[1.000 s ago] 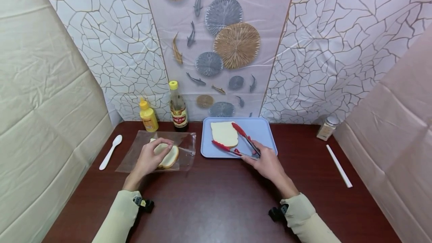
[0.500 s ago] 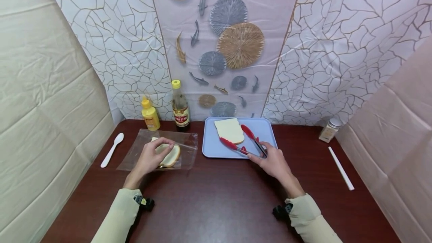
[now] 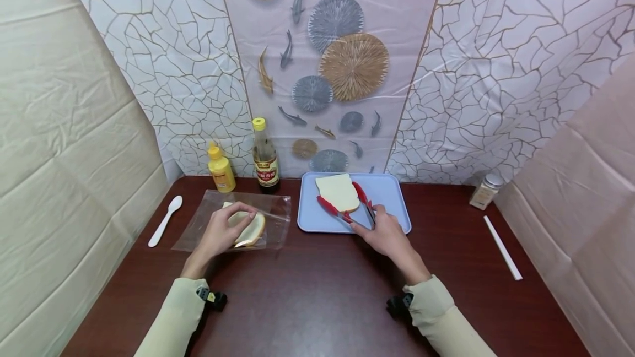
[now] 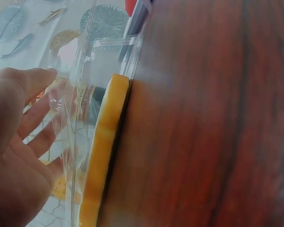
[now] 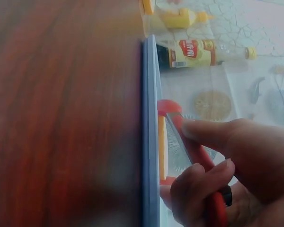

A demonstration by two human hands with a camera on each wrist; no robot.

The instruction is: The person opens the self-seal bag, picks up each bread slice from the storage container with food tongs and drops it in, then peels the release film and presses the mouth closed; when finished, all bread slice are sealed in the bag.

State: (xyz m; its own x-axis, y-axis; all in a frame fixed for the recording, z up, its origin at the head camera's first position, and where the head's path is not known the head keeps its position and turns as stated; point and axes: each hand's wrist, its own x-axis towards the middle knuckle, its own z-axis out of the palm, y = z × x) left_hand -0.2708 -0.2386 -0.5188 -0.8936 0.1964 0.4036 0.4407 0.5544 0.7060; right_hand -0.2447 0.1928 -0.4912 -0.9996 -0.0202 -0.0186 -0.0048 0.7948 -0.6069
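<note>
My right hand [image 3: 387, 234] holds metal tongs with red tips [image 3: 328, 206]. Their arms straddle a white square bread slice [image 3: 338, 192] lying on the light blue tray [image 3: 392, 194]; one tip is at each side of it. In the right wrist view, the fingers wrap the red-edged tongs [image 5: 199, 153] low over the tray's rim [image 5: 151, 142]. My left hand [image 3: 222, 230] pinches the upper film of a clear plastic bag [image 3: 278, 216] between thumb and fingers. Inside that bag lies another bread slice [image 3: 254, 229], partly hidden by the hand; its brown crust [image 4: 102, 156] shows in the left wrist view.
Behind the bag stand a yellow squeeze bottle [image 3: 221, 171] and a dark sauce bottle [image 3: 267, 167]. A white spoon [image 3: 165, 221] lies at far left. On the right are a small seasoning jar [image 3: 485, 191] and a white stick [image 3: 502, 248]. Patterned cloth walls enclose the dark table [image 3: 307, 302].
The bread slice has slid and turned a little to the right on the tray. The tongs shifted right, then back left, with their arms now closer to the slice. My left hand stays put.
</note>
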